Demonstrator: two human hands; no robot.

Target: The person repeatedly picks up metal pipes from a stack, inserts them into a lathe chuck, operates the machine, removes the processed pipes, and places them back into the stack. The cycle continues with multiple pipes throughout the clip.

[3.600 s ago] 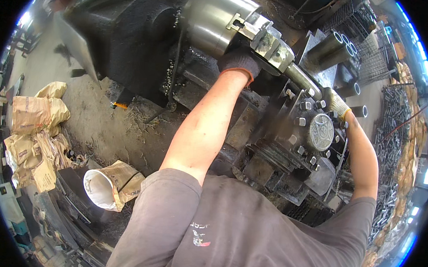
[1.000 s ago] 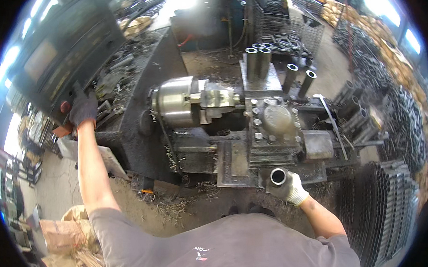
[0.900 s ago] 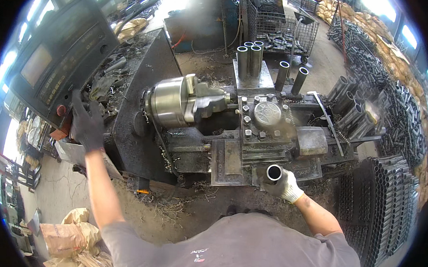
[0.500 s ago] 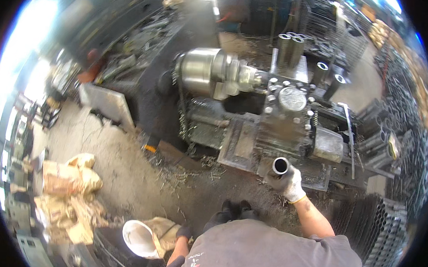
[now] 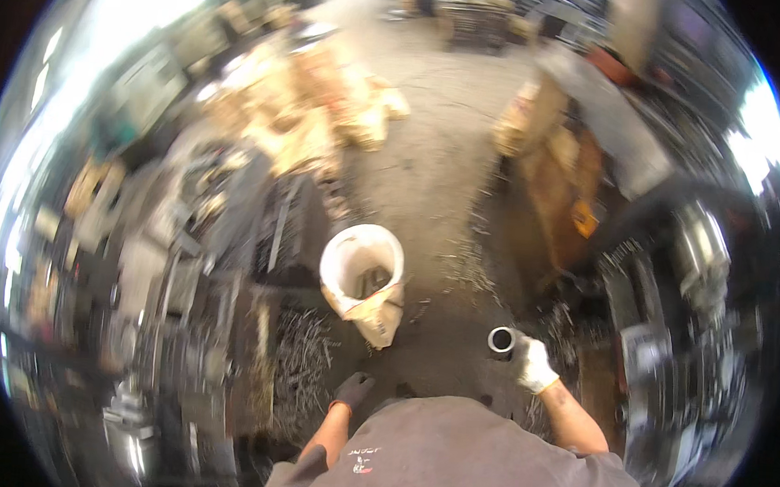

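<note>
A short metal tube (image 5: 501,340) is gripped upright in my right hand (image 5: 534,366), which wears a white glove with a greyed palm. The tube's round bright rim and dark bore face up. My left hand (image 5: 354,389), in a dark glove, hangs low at my side with its fingers loosely apart and nothing visible in them. Ahead of it stands a sack (image 5: 379,318) with a white inner lining (image 5: 330,267), its mouth open and dark pieces (image 5: 372,281) inside.
Crumpled tan sacks (image 5: 309,107) lie at the far left. To the right is the lathe, with its shiny chuck (image 5: 703,242) blurred and a rusty panel (image 5: 556,190) beyond. Metal shavings (image 5: 472,270) litter the floor. Dark metal stock (image 5: 290,221) is stacked at left.
My view has swung left, away from the lathe, so the lined sack is now ahead. The tube has stayed in my right hand and turned with me.
</note>
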